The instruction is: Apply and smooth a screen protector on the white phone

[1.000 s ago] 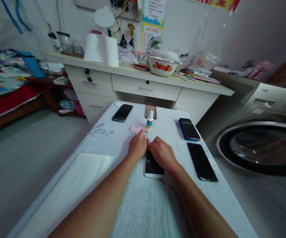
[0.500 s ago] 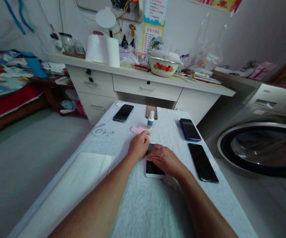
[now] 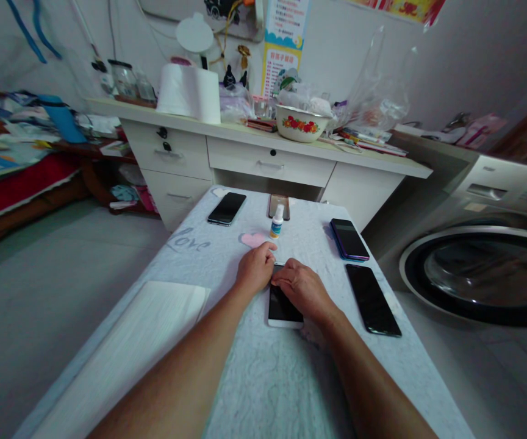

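Observation:
A white-framed smartphone [image 3: 284, 310] with a dark screen lies flat on the cloth-covered table, below both hands. Curled at its upper left edge, my left hand [image 3: 257, 267] is closed and steadies it. My right hand [image 3: 304, 285] bends over the upper part of the screen, fingers bunched and pressed together. Whatever may be under those fingertips is hidden. Just beyond the hands stands a small white spray bottle [image 3: 277, 223] with a blue and yellow label.
Black phones lie at the far left [image 3: 227, 208] and near right [image 3: 373, 300], with stacked phones [image 3: 349, 239] at the right edge. A brown phone or case [image 3: 272, 207] lies behind the bottle. A white folded sheet [image 3: 154, 317] is at left. Beyond are a white desk [image 3: 240, 160] and washing machine [image 3: 496, 183].
My right hand has slid a little up the screen, away from me, uncovering more of its lower part. My left hand stays at the phone's edge.

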Available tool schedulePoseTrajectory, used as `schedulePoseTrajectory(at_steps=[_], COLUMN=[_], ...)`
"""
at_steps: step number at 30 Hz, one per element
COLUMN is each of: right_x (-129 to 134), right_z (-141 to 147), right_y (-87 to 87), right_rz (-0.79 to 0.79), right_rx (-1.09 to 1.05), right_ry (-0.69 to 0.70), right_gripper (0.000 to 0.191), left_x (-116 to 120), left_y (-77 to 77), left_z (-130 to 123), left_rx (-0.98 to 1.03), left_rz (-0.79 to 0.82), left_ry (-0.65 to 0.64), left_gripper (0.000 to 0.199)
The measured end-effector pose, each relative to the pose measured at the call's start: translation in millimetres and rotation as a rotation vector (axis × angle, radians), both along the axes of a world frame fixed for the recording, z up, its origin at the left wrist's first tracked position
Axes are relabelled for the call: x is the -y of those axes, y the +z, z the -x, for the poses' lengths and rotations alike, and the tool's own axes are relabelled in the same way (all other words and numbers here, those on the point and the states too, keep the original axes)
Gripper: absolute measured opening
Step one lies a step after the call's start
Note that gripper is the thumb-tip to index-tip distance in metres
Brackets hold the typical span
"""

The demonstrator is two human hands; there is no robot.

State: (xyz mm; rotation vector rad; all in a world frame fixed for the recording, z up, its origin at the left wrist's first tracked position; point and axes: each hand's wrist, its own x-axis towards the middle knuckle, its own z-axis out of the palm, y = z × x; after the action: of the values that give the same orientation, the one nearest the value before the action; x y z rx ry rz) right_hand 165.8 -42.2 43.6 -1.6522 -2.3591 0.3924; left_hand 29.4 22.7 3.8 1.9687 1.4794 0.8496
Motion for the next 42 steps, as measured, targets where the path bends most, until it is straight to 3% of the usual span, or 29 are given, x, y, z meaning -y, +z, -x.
schedulePoseTrajectory(at_steps=[12,32,42], right_x=[-12,-9,-13], right_z=[-1,8,10], right_y=[-8.7,-0.5,-5.8], right_rz=[-0.130,-0.078,-0.101], right_rx=[0.110,0.128,0.143], right_ry=[-0.270,-0.123,-0.206], right_gripper=[0.026,0.027,0.030], left_x=[-2,1,-2], left_y=[-6.1,-0.2,-4.9], left_z=[2,0,0], left_rx=[-0.015,-0.023,-0.023], left_rz=[-0.023,-0.001,0.007], left_ry=[-0.014,-0.005,-0.020], left_gripper=[0.028,0.028,0.031])
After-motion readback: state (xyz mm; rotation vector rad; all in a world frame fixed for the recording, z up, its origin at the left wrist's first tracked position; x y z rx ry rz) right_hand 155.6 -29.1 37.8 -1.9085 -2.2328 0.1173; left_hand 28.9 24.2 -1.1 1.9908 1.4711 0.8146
